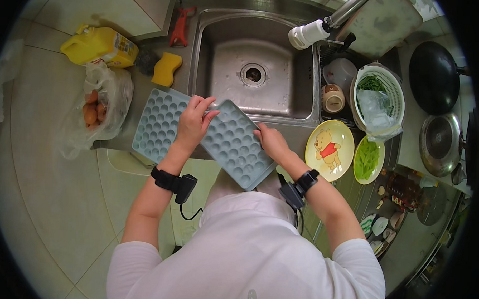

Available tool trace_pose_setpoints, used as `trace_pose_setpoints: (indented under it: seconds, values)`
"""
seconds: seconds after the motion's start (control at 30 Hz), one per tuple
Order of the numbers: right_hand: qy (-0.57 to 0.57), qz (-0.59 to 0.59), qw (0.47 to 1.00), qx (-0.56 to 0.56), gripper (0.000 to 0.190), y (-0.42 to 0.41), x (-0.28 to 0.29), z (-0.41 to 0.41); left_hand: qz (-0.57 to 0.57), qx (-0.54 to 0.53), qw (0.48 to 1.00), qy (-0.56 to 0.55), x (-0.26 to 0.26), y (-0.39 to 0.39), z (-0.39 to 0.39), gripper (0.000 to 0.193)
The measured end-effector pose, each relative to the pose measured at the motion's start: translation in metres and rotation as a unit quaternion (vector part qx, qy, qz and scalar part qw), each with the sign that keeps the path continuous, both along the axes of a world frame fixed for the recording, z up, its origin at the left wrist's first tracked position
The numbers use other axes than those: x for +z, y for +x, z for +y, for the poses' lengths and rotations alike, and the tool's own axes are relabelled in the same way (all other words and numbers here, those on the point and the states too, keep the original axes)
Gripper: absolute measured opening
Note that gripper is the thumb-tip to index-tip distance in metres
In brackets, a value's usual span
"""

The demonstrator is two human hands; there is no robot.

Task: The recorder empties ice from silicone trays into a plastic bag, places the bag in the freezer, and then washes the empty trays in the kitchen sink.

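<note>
My right hand (272, 141) grips the right edge of a blue-grey plastic ice ball tray (239, 147) with round hollows, tilted in front of the sink. Over the tray's upper left edge is my left hand (197, 118), thumb and forefinger apart; whether it touches the tray is not plain. A second tray of the same kind (157, 123) lies on the counter to the left, partly behind my left hand and wrist. Both wrists wear black straps with small devices.
The steel sink (227, 56) has a white-headed faucet (307, 34). Leftward are a yellow sponge (166, 69), red peeler (180, 27), yellow jug (100, 47) and bagged eggs (91, 113). Rightward sit a bear-patterned plate (329, 150), a plate of sliced greens (368, 160) and a white colander (399, 95).
</note>
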State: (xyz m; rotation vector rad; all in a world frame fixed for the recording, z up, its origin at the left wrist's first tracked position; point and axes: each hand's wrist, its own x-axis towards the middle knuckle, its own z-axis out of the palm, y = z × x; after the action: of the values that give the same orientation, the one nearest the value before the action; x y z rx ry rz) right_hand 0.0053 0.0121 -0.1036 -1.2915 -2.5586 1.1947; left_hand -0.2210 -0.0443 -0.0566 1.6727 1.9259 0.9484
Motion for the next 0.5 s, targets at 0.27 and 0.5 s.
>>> trace_pose_setpoints:
  seconds: [0.27, 0.5]
  values:
    - [-0.008, -0.013, 1.000, 0.009, 0.025, 0.004, -0.016, 0.001, 0.105, -0.118, 0.985, -0.070, -0.044, 0.004, -0.011, 0.036]
    - [-0.020, -0.025, 0.999, 0.021, 0.026, 0.000, -0.008, 0.003, 0.148, -0.206, 0.958, -0.132, -0.046, -0.003, 0.001, 0.036]
